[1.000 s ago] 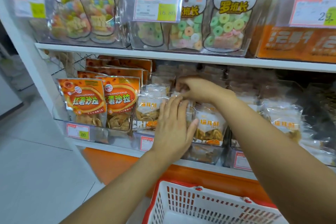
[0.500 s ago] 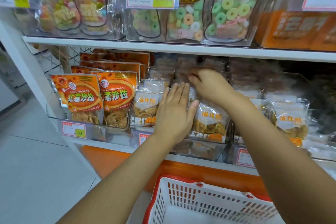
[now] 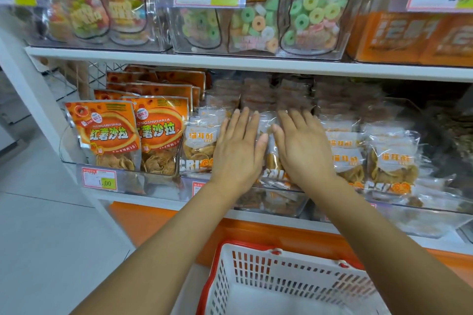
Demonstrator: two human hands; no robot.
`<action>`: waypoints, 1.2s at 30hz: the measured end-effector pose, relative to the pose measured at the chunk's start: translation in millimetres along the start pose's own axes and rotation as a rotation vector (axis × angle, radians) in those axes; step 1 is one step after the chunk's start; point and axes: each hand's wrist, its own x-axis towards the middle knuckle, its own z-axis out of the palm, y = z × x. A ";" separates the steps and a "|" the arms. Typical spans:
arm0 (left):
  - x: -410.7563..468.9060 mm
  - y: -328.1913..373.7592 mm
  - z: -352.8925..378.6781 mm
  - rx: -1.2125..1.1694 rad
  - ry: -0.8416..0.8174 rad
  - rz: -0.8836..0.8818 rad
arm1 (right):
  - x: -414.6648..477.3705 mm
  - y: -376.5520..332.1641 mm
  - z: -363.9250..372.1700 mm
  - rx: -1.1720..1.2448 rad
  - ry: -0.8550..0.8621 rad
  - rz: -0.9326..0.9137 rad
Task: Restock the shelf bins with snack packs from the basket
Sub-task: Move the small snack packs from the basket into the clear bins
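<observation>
Restocking, apparently near complete: left hand (image 3: 238,152) and right hand (image 3: 304,152), fingers straight, press snack packs (image 3: 273,174) into the bin (image 3: 276,199) beneath them; basket (image 3: 256,263) below shows none.

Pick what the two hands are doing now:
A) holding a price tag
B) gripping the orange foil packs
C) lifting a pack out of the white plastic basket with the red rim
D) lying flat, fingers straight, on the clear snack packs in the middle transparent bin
D: the left hand and right hand lie side by side, fingers straight, on the clear snack packs in the middle transparent bin.
</observation>
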 end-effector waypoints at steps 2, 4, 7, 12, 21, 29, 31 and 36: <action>0.0 1.1 1.4 0.028 -0.016 -0.006 | 8.5 -0.2 -0.2 -0.002 -0.034 -0.017; -3.8 1.9 1.9 0.053 -0.041 0.003 | 4.9 1.1 0.4 -0.009 -0.035 -0.039; -12.8 0.6 2.8 0.079 -0.052 0.039 | -15.1 2.8 3.8 -0.050 -0.017 -0.073; -16.7 -0.3 2.0 0.072 -0.069 0.046 | -26.8 -1.5 3.4 -0.031 0.003 -0.060; -19.7 -4.8 -20.1 -0.040 -0.065 0.065 | -37.4 -8.4 -9.6 0.050 0.068 -0.034; -29.5 -73.6 -89.0 -0.167 0.233 -0.004 | -20.1 -46.8 -36.0 0.179 0.278 -0.284; -33.2 -102.4 -86.6 -0.133 0.289 -0.126 | -9.0 -72.5 -31.1 0.226 0.216 -0.365; -35.7 -170.2 -77.1 -0.049 0.312 -0.321 | 45.0 -132.5 -27.0 0.203 -0.072 -0.379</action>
